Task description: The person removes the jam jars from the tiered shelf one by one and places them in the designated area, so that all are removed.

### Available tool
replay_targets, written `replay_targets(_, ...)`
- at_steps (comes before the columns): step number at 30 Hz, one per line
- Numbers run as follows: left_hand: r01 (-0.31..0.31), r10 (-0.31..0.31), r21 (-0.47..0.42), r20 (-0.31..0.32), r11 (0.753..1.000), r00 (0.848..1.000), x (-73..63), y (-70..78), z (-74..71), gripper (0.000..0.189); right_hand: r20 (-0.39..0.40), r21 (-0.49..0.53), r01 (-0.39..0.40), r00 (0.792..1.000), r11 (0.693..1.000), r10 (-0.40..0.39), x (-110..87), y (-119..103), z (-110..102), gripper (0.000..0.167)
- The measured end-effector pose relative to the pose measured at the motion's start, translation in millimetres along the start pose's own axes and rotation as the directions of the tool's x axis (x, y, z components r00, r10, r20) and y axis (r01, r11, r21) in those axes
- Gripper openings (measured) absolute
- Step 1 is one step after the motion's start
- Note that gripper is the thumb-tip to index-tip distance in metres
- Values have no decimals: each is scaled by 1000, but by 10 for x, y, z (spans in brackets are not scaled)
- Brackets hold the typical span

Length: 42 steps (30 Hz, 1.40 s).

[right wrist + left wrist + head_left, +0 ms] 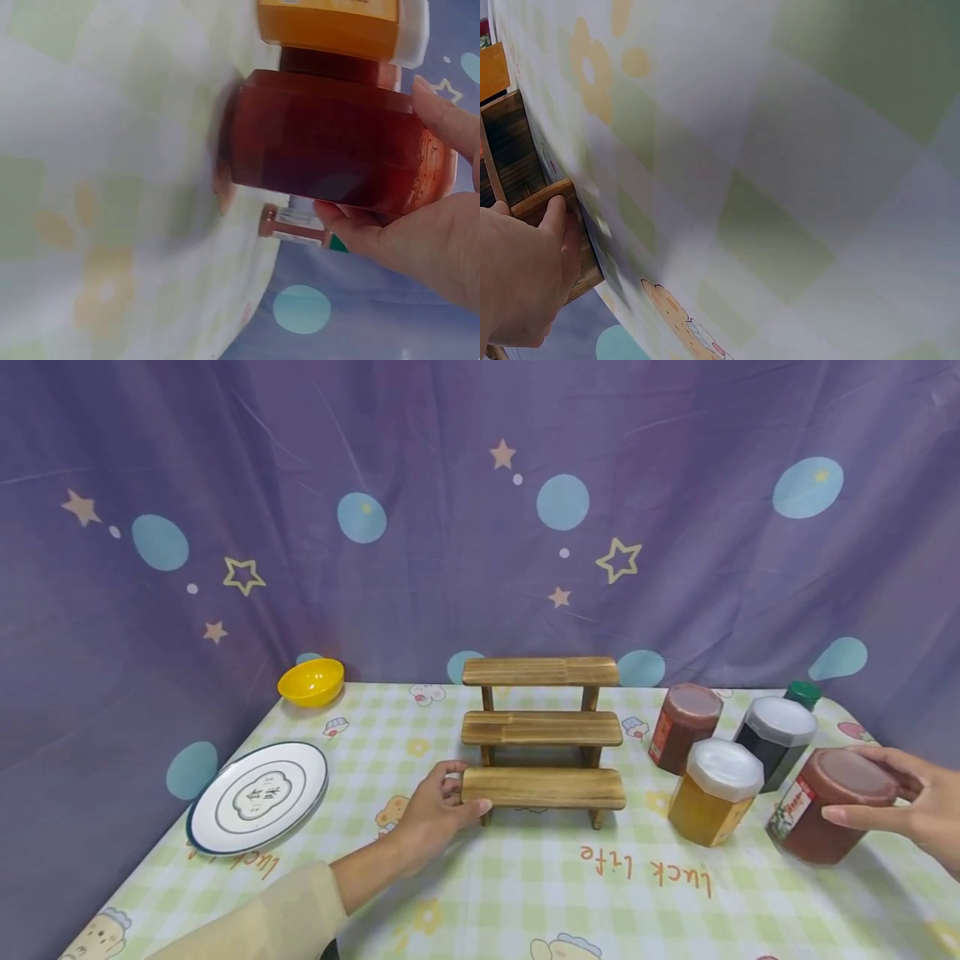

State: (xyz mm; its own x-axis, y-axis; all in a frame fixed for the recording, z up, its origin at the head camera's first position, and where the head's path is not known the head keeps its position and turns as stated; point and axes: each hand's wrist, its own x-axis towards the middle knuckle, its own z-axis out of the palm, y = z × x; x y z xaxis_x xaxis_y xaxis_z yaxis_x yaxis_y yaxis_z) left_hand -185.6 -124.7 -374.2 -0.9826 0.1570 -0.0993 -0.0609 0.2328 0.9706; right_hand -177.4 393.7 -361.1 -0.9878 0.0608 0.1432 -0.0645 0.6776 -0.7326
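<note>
A three-step wooden shelf [542, 787] stands at mid-table. My left hand [431, 818] grips the left end of its lowest step, thumb along the front edge; the left wrist view shows the same hand [529, 270] at the dark wood. On the right, my right hand [918, 802] holds a jar of red sauce [832, 810] between thumb and fingers, near the lid. In the right wrist view the jar [322, 139] has its base close over the cloth, with a shadow beside it. Left of it stands an amber jar [708, 802] with a white lid.
Behind those stand another red jar [682, 731], a dark jar [772, 747] with a pale lid, and a green-capped bottle [804, 694]. At left lie a white plate [303, 777] and a yellow bowl [311, 683]. A purple curtain [450, 577] hangs behind the checked tablecloth [495, 893].
</note>
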Motion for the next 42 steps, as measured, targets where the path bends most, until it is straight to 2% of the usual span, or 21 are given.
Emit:
replay_targets(7, 2, -2, -9, 1, 1000, 1000, 1, 2, 1, 72, 71, 106, -29, 997, 994, 21, -33, 69, 36, 78)
replay_targets(14, -2, 2, -10, 7, 1000, 1000, 2, 6, 4, 72, 68, 17, -19, 998, 1000, 18, -12, 178, 29, 78)
replay_targets(20, -4, 4, -14, 10, 1000, 1000, 2, 2, 7, 71, 108, 0, 53, 993, 999, -53, -7, 167, 9, 78)
replay_targets(26, -2, 2, -5, 2, 1000, 1000, 12, 4, 2, 72, 72, 59, 84, 994, 995, -88, -31, 151, 56, 59)
replay_targets(28, -1, 1, -4, -2, 1000, 1000, 15, 5, 2, 72, 60, 56, 72, 995, 996, -75, -34, 124, 58, 60)
replay_targets(30, -1, 1, -6, -6, 1000, 1000, 17, 3, 3, 72, -5, 45, 96, 995, 994, -95, -22, 127, 60, 65)
replay_targets(33, 0, 0, 4, -13, 1000, 1000, 18, -7, 6, 72, -139, 15, 169, 976, 985, -166, 6, 77, 28, 70)
replay_targets(35, -4, 4, 34, -20, 999, 1000, 15, -17, 1, 71, -226, -29, 223, 948, 974, -224, 28, -20, -8, 68)
replay_targets(36, -10, 11, 69, -27, 998, 1000, 14, -24, -5, 70, -240, -46, 238, 940, 970, -242, 38, -110, -34, 66)
replay_targets(39, -25, 33, 182, -40, 983, 999, -1, -27, -50, 63, -211, -140, 240, 941, 961, -265, 38, -432, -88, 64)
replay_targets(41, -44, 62, 295, -54, 954, 997, -22, -6, -107, 59, -172, -214, 239, 945, 947, -277, 32, -603, -84, 64)
replay_targets(42, -58, 84, 358, -57, 932, 995, -33, 13, -147, 58, -143, -245, 243, 949, 939, -283, 27, -675, -75, 64)
